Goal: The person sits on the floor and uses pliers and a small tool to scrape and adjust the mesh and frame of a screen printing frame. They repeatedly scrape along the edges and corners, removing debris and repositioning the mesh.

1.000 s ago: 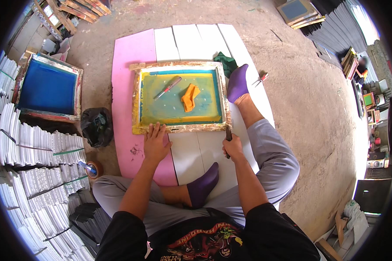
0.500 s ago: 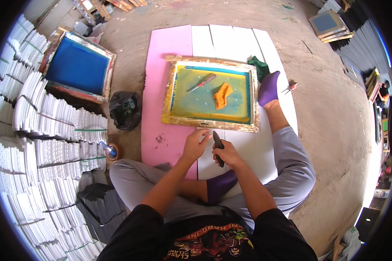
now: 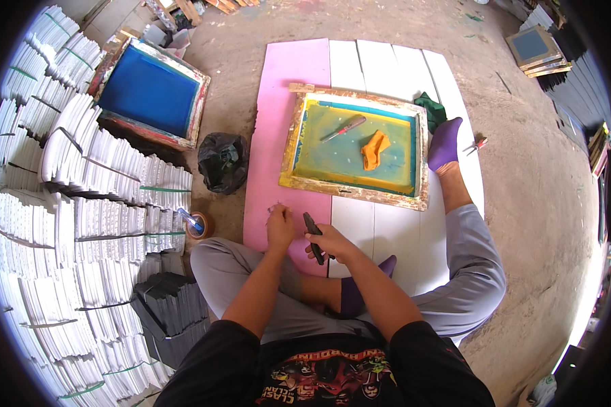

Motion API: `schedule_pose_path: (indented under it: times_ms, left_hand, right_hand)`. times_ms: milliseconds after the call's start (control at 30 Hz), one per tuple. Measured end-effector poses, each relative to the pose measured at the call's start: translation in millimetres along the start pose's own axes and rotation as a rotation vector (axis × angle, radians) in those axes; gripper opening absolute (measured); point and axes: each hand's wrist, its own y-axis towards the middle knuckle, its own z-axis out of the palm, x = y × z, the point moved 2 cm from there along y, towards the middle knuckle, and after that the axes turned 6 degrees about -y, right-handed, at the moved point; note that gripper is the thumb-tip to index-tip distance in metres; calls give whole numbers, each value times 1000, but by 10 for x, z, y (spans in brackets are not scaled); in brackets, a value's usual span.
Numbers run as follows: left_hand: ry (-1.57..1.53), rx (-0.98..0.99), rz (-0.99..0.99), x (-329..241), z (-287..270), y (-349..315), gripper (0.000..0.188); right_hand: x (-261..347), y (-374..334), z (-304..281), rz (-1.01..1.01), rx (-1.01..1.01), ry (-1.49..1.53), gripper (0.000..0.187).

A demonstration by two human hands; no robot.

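Note:
My right hand [image 3: 331, 243] is wrapped round black pliers [image 3: 311, 227], their tip pointing away from me. My left hand [image 3: 279, 225] is low over the pink sheet [image 3: 278, 142], fingers drawn together beside the pile of small dark bits there; what they hold, if anything, is hidden. Beyond both hands lies a wooden screen-printing frame [image 3: 360, 195] with yellow-and-teal mesh. On its mesh rest a folded orange cloth [image 3: 373, 150] and a slim tool with a red and dark handle [image 3: 344, 129].
White boards [image 3: 387, 234] adjoin the pink sheet. A green cloth [image 3: 430, 110] lies by my purple-socked foot [image 3: 445, 146], with a red-handled tool [image 3: 480, 143] beyond. Leftward are a black plastic bag [image 3: 222, 163], a blue screen [image 3: 146, 91], a brown pot [image 3: 200, 225] and stacked white sheets [image 3: 95, 224].
My left hand has moved left from beside the frame to the small bits on the pink sheet, its fingers closing. The pliers moved slightly nearer me. The view has shifted left.

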Motion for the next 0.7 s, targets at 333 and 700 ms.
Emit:
schedule_pose_path:
  times_ms: [333, 700]
  left_hand:
    - [289, 10, -216, -217, -32, 40, 24]
    - [312, 197, 687, -1110, 881, -289, 48]
  right_hand:
    - [-424, -382, -842, -62, -537, 29, 30]
    - [-536, -1102, -1661, 198, -1091, -462, 31]
